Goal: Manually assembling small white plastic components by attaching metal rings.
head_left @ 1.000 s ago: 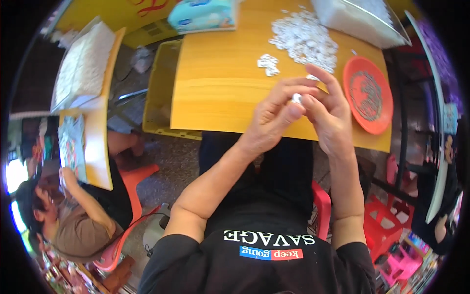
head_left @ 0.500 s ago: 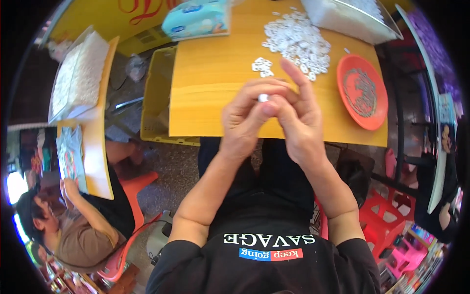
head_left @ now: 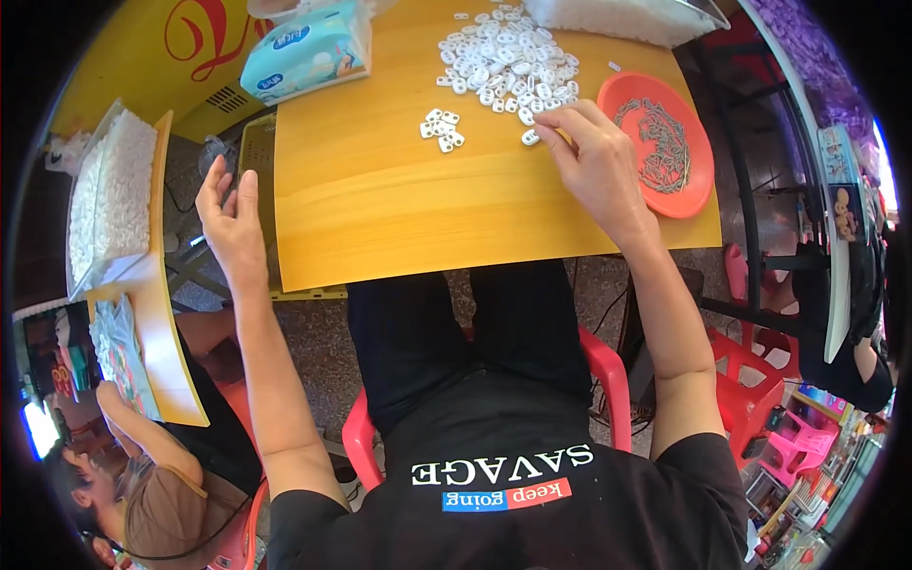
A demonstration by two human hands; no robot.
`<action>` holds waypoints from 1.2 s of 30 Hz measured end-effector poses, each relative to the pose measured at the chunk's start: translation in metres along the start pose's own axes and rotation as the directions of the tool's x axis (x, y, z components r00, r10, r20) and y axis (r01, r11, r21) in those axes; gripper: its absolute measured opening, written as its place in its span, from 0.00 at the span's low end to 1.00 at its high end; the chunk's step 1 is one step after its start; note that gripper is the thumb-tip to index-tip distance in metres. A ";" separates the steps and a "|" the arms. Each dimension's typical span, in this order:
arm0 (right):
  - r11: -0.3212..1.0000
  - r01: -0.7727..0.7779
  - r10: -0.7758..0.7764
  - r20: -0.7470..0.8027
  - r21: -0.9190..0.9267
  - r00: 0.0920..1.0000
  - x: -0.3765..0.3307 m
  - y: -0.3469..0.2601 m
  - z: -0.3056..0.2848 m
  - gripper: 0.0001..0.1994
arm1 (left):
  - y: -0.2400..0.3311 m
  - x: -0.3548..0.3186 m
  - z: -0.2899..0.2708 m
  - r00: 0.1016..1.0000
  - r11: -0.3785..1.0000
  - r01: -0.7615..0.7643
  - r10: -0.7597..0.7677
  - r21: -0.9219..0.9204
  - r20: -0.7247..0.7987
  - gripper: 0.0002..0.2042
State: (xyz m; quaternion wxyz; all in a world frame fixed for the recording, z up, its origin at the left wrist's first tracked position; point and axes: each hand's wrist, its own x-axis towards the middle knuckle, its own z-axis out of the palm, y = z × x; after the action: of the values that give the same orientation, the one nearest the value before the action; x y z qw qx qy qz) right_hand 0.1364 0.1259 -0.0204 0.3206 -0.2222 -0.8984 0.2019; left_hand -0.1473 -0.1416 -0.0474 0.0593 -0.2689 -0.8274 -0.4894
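My left hand (head_left: 231,214) is held up past the table's left edge, fingers apart and nothing in it. Over the right part of the table, my right hand (head_left: 600,166) brings thumb and forefinger together at a small white plastic piece (head_left: 528,116) on the near edge of a heap. That heap of white oval pieces with holes (head_left: 508,62) spreads over the back of the table. Left of my right hand lies a small separate cluster of white pieces (head_left: 441,129). Beside my right wrist, a red oval plate (head_left: 701,161) carries thin grey metal pieces.
A blue-green tissue pack (head_left: 309,57) stands at the table's back left. A clear box of white pieces (head_left: 627,21) is at the back right. Another such box (head_left: 112,195) sits on a side table, where a person (head_left: 161,494) is seated. A yellow crate (head_left: 256,157) stands left of my table (head_left: 399,218).
My hands were together over the table with a small white thing between them. They have parted: the left went out left and is empty, the right moved to the heap. The view has shifted.
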 end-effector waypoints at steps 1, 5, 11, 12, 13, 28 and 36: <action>0.998 0.029 -0.028 0.018 -0.054 0.999 0.004 -0.002 0.002 0.04 | 0.013 -0.008 0.006 0.999 0.987 -0.040 0.037 -0.153 -0.018 0.21; 0.981 0.097 -0.087 0.064 -0.166 0.994 0.020 -0.004 0.017 0.05 | 0.067 -0.039 0.035 0.975 0.931 -0.201 0.221 -0.304 0.032 0.16; 0.940 0.163 -0.133 0.117 -0.300 0.984 0.031 -0.002 0.035 0.06 | 0.112 -0.074 0.078 0.952 0.868 -0.183 0.273 -0.461 0.135 0.15; 0.940 0.165 -0.135 0.119 -0.299 0.984 0.030 -0.004 0.035 0.06 | 0.114 -0.077 0.082 0.953 0.869 -0.183 0.271 -0.460 0.134 0.15; 0.934 0.207 -0.179 0.120 -0.290 0.977 0.027 -0.007 0.034 0.06 | 0.115 -0.079 0.085 0.949 0.856 -0.167 0.273 -0.489 0.155 0.14; 0.920 0.364 -0.324 0.242 -0.144 0.915 0.023 -0.015 0.025 0.06 | 0.115 -0.086 0.098 0.917 0.738 0.252 0.025 -0.627 0.398 0.08; 0.955 0.295 -0.265 0.379 -0.020 0.887 0.038 -0.014 0.026 0.05 | 0.110 -0.086 0.099 0.912 0.763 0.237 0.039 -0.602 0.408 0.10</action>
State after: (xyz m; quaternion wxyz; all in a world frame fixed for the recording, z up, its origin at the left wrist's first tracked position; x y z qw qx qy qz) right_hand 0.0894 0.1290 -0.0135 0.1617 -0.0602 -0.9724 0.1571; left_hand -0.0022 -0.0504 -0.0436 -0.2311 -0.3211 -0.6186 -0.6788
